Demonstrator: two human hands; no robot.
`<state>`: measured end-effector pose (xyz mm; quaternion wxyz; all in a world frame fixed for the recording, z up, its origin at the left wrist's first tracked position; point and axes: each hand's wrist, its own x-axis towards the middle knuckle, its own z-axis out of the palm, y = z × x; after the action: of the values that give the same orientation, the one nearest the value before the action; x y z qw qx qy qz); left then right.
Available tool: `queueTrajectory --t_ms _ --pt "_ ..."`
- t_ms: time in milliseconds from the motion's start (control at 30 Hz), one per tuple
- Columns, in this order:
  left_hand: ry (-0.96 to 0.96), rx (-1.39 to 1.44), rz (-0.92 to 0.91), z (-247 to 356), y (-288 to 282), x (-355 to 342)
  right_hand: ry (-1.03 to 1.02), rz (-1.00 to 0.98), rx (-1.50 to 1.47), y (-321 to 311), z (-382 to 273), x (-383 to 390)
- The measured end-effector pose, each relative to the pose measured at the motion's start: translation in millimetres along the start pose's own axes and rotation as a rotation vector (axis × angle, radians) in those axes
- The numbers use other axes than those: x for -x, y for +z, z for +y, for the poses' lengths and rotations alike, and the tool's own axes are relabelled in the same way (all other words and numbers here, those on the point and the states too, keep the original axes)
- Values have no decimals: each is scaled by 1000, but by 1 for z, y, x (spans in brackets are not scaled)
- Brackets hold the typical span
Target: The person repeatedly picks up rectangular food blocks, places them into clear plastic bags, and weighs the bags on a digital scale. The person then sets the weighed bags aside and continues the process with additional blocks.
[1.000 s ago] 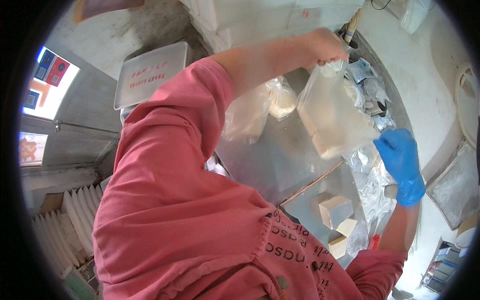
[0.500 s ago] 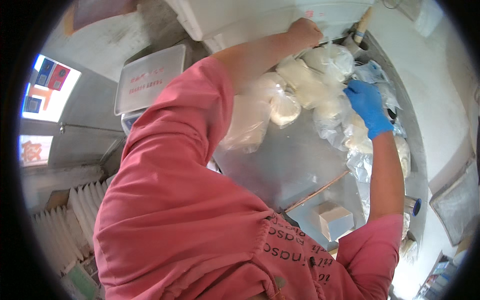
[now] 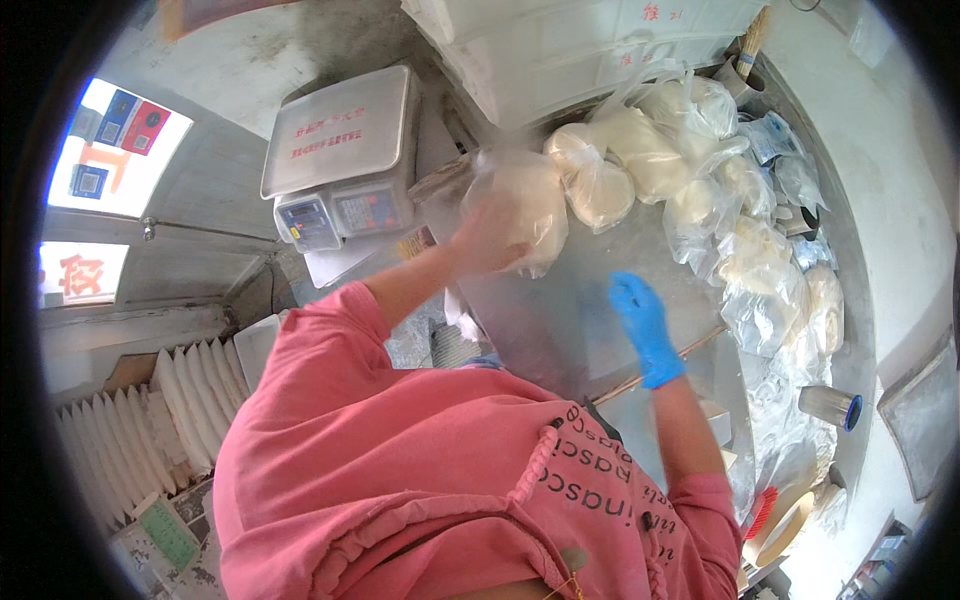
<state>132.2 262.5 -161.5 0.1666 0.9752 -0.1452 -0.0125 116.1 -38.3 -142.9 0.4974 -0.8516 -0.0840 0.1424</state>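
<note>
Against a clear plastic bag (image 3: 540,205) with cream-coloured contents, at the left end of the metal worktop (image 3: 620,245), is my bare left hand (image 3: 488,235). Motion blurs its fingers, so their grip on the bag is unclear. My right hand (image 3: 642,318), in a blue glove, hovers over the middle of the worktop with its fingers curled together and nothing visible in them. Several similar bags line the back and right, among them a tied bag (image 3: 603,195) beside the left one and a larger bag (image 3: 645,150) behind.
A weighing scale (image 3: 345,135) with a steel platform stands at the left. White plastic crates (image 3: 590,50) rise behind the bags. A thin wooden stick (image 3: 700,342) lies on the worktop near my right wrist. A metal cup (image 3: 830,405) with a blue rim stands at the right.
My left hand has come back from the far crates to the leftmost bag. My right hand has left the bags at the right and moved left and nearer me. The view has shifted.
</note>
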Motion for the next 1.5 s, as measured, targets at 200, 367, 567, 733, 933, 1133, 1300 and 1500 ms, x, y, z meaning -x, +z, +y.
queueTrajectory --t_ms 200,367,567,733,933,1133,1300,1500 --pt "-332 75 -77 52 21 16 62 0 -107 46 0 34" --pt "-171 -26 -122 94 -10 24 -13 151 186 18 15 98" --pt "29 106 572 140 -8 39 131 527 258 -48 27 237" --pt "471 746 169 244 11 72 448 942 248 -137 128 411" --pt "10 1209 -989 446 113 127 1031 919 -643 -150 209 507" --pt "-220 715 -876 552 197 119 654 857 -709 -133 227 497" --pt "322 346 -551 582 162 131 552 605 -841 -141 230 527" --pt "159 915 -670 605 153 141 350 537 -989 -169 232 539"
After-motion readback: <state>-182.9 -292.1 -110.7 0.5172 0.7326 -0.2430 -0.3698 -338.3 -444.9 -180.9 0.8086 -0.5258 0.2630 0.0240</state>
